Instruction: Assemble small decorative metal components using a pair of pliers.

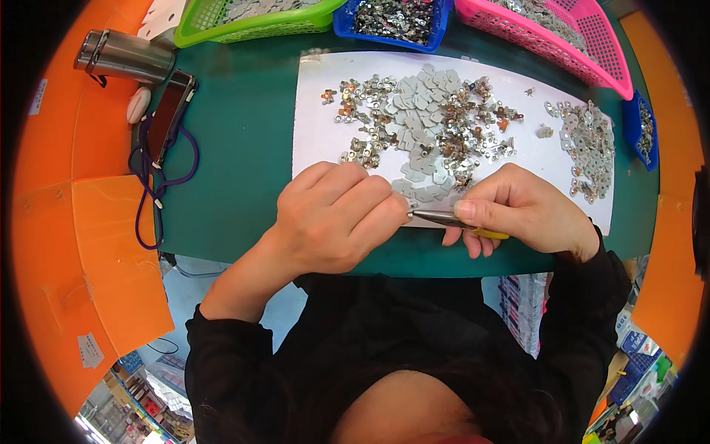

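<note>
My right hand grips a pair of pliers with yellow handles, their narrow jaws pointing left. The jaw tips meet the fingertips of my left hand, which is closed with its back upward; any small piece pinched in it is hidden. Just beyond both hands lies a heap of flat grey metal plates on a white sheet. Small shiny metal fittings are scattered left of this heap, and more metal fittings, some copper-coloured, lie on its right.
Farther right on the sheet is a pile of small metal pieces. A green basket, a blue tray and a pink basket line the far edge. A steel flask and a corded phone lie left; a small blue tray sits right.
</note>
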`<act>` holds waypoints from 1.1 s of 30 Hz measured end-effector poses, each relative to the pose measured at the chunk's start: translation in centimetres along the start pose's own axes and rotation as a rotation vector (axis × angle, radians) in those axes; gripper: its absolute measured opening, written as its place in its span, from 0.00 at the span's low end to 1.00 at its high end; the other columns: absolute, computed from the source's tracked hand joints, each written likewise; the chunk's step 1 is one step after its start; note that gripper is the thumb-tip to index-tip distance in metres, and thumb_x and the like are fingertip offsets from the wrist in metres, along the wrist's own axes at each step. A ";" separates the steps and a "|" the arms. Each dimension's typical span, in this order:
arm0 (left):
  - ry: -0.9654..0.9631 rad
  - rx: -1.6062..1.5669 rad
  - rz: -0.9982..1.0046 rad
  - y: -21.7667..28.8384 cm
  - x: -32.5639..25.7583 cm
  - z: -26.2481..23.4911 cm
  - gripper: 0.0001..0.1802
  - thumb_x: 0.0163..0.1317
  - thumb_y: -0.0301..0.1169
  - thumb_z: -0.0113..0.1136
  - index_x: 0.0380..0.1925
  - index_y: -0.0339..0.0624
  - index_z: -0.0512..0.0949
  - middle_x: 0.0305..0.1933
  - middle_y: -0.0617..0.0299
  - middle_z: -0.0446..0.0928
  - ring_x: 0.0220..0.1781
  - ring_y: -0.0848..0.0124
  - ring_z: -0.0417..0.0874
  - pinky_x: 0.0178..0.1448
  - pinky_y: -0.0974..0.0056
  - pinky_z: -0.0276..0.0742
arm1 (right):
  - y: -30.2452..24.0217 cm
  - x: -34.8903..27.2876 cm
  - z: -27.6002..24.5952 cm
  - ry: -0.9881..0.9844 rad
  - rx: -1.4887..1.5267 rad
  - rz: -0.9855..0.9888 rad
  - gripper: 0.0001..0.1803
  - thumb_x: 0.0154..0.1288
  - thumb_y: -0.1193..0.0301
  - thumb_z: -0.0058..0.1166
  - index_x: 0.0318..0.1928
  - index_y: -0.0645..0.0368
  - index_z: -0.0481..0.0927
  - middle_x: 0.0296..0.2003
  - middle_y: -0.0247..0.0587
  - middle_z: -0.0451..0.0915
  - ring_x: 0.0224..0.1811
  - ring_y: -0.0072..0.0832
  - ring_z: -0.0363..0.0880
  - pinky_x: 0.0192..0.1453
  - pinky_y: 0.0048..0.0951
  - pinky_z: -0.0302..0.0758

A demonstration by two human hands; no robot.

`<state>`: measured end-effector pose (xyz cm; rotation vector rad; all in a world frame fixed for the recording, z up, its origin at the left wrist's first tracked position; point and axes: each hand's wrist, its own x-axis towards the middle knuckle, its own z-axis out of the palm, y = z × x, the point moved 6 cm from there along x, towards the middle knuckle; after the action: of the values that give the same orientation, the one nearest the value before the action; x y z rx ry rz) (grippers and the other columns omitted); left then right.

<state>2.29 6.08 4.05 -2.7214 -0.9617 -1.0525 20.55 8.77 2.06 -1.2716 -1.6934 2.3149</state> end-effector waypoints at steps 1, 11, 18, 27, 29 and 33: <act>-0.018 0.008 0.026 0.1 0.0 -0.1 0.09 0.43 0.33 0.65 0.27 0.49 0.77 0.28 0.70 0.73 0.28 0.73 0.74 0.29 0.68 0.65 | 0.1 0.0 0.1 -0.010 0.002 0.002 0.21 0.78 0.61 0.49 0.40 0.67 0.87 0.23 0.34 0.82 0.26 0.16 0.77 0.32 0.19 0.73; -0.039 -0.175 0.034 0.2 0.4 -0.4 0.08 0.48 0.30 0.67 0.25 0.41 0.77 0.24 0.63 0.74 0.25 0.64 0.78 0.27 0.64 0.70 | -0.7 -0.1 0.1 0.081 -0.195 -0.139 0.17 0.74 0.65 0.53 0.36 0.64 0.88 0.21 0.32 0.79 0.23 0.16 0.73 0.30 0.21 0.70; 0.000 -0.376 0.052 0.0 0.6 -0.3 0.05 0.51 0.25 0.63 0.25 0.37 0.76 0.23 0.59 0.74 0.22 0.62 0.77 0.25 0.63 0.72 | -0.4 0.1 0.2 0.036 -0.120 -0.189 0.15 0.72 0.66 0.56 0.36 0.64 0.88 0.21 0.32 0.79 0.23 0.17 0.74 0.29 0.22 0.71; 0.103 -0.342 -0.087 -0.5 0.2 0.7 0.03 0.54 0.17 0.57 0.24 0.34 0.74 0.21 0.57 0.72 0.19 0.61 0.74 0.22 0.65 0.68 | -1.5 -1.1 0.6 0.498 -0.521 -0.433 0.08 0.64 0.72 0.65 0.36 0.67 0.86 0.27 0.44 0.85 0.24 0.28 0.81 0.32 0.26 0.76; 0.082 -0.292 -0.124 -1.1 0.5 0.8 0.04 0.56 0.17 0.58 0.25 0.34 0.74 0.21 0.56 0.71 0.20 0.60 0.73 0.23 0.64 0.67 | -1.8 -1.4 0.4 0.575 -0.557 -0.481 0.08 0.63 0.72 0.65 0.36 0.67 0.85 0.27 0.44 0.85 0.24 0.30 0.82 0.32 0.26 0.76; 0.048 -0.420 -0.233 -1.6 0.7 0.7 0.05 0.58 0.19 0.59 0.25 0.36 0.74 0.21 0.57 0.70 0.21 0.60 0.73 0.24 0.63 0.66 | -2.3 -2.0 -0.9 0.629 -0.557 -0.510 0.08 0.61 0.73 0.66 0.36 0.66 0.86 0.28 0.45 0.85 0.27 0.34 0.84 0.34 0.28 0.77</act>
<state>2.12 7.95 3.71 -2.9358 -1.1914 -1.5070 21.48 9.56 5.03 -1.2296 -2.1154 1.0506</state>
